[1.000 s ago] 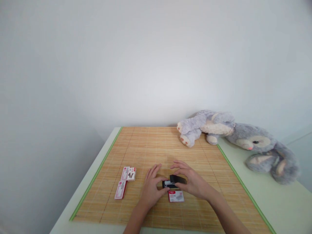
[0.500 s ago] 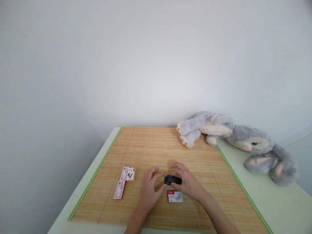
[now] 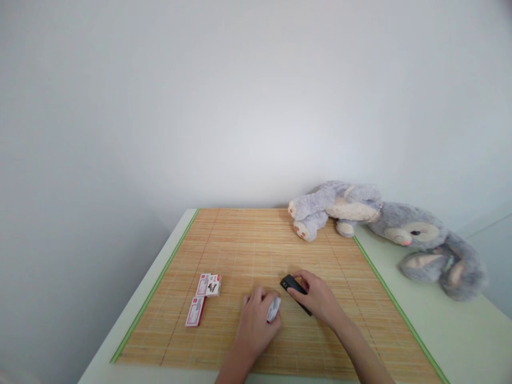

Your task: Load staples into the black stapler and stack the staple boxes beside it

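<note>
- The black stapler (image 3: pixel 290 284) has been closed and turned aslant; the staple box (image 3: pixel 273 309) has been lifted from the bamboo mat (image 3: pixel 256 245). Attention now appears divided between both.
- The box is gripped between thumb and curled fingers of the left hand (image 3: pixel 258 320), its white face exposed.
- The stapler is pinched by the right hand (image 3: pixel 318 296), its front end projecting beyond the fingertips.

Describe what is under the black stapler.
The mat shows around the stapler, which the right hand grips. Whatever lies directly beneath is covered by the stapler and hand.
</note>
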Tool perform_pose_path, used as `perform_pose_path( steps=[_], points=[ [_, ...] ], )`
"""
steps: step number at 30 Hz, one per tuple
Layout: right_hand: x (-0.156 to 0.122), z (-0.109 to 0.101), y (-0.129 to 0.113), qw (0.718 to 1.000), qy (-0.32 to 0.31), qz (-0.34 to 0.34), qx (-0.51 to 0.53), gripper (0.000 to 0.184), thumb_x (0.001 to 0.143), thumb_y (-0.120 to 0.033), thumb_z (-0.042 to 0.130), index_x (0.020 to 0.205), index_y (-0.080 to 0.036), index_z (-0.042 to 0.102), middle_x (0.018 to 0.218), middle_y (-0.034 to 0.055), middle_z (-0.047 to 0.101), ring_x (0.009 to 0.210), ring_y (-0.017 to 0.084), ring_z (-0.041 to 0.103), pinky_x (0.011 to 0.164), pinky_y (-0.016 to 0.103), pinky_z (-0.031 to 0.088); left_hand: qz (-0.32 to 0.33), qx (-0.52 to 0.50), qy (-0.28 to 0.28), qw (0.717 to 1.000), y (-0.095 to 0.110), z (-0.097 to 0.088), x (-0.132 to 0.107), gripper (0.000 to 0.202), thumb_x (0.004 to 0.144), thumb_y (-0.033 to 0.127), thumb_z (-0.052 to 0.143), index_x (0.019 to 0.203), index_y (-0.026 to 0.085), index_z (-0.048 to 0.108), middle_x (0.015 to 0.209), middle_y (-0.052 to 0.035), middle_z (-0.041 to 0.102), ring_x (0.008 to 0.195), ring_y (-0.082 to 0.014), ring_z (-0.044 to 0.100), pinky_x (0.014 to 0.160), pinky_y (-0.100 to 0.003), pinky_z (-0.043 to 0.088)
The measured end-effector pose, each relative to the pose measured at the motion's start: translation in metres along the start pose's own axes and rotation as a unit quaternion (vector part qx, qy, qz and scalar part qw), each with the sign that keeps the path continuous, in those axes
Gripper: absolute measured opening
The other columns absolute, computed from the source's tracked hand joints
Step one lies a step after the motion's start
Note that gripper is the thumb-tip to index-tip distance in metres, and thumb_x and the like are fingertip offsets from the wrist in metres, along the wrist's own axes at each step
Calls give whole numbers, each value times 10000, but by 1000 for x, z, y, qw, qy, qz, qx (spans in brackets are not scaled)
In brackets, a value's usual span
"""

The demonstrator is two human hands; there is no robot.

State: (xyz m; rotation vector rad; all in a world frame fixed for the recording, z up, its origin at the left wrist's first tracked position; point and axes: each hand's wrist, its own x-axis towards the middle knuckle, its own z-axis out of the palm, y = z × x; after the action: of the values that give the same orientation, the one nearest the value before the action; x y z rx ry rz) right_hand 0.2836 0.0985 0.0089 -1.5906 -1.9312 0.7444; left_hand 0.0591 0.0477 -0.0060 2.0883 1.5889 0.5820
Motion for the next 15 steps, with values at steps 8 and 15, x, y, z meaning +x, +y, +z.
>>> perform_pose_path(
  steps=[8,15],
  points=[
    [-15,4,15,984,-20,110,136,451,859,-637,680,1037,-229,753,623,-36,553,602,168,509,567,282,316,-3,-43,-89,995,-29,-33,-8,814,610,449,893,1368,363,612,1263,-49,660,1128,-310,635,987,-404,480],
    [-34,20,17,954,-104,142,242,583,863,-749,606,1038,-200,698,684,-15,634,544,162,584,515,270,432,17,-38,-74,996,-26,-29,-13,708,604,385,898,1273,360,666,1365,-71,597,1252,-337,574,1052,-457,476]
  ],
)
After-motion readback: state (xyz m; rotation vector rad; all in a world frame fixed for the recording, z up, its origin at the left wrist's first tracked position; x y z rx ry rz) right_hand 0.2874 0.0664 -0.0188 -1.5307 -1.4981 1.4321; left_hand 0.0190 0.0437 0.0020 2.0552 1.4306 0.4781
